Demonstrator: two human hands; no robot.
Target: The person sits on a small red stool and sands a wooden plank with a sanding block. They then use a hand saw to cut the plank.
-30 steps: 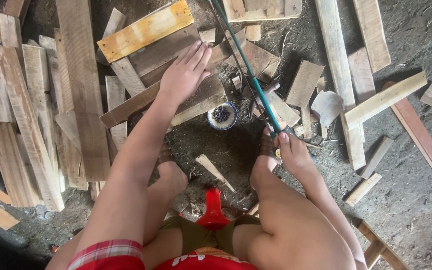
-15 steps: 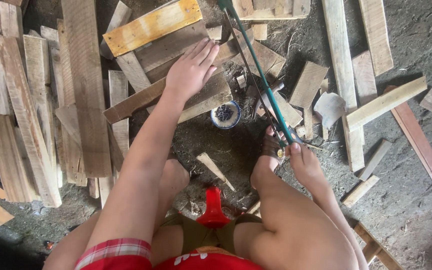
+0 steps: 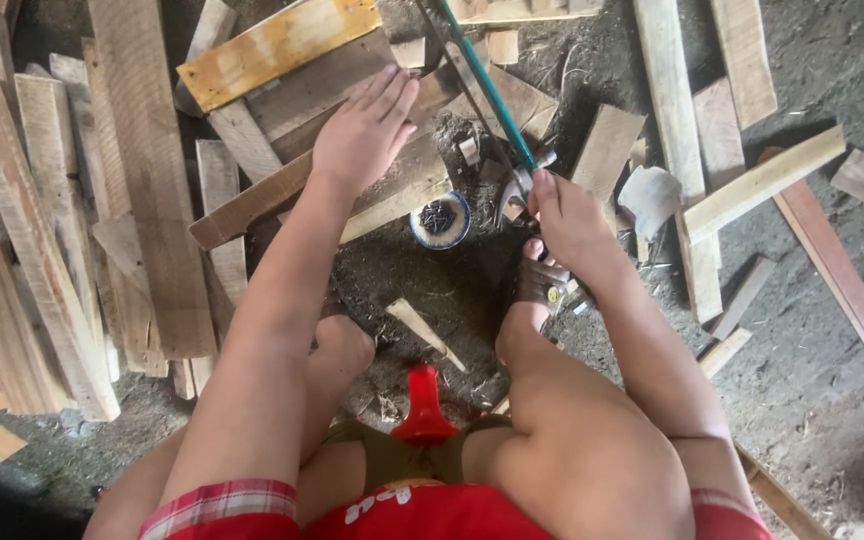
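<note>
**Hands on wood and saw, squatting over scrap pile**

While the person squats over bare ground, left hand [image 3: 362,135] lies flat, palm down, fingers [image 3: 392,95] straight and slightly spread, pressing a long brown wooden slat [image 3: 252,205] that runs diagonally beneath the palm. Beyond the fingertips: a yellow-painted board [image 3: 272,45]. Right hand [image 3: 567,220] is wrapped tight on the grip of a green-framed hacksaw [image 3: 487,85], whose frame slants up and away from the knuckles. Between the two hands, just beside the right thumb, sits a small round tin of nails [image 3: 440,219]. Below the right hand, a sandalled foot [image 3: 537,285]. Loose planks [image 3: 152,170] lie left of the left hand.
</note>
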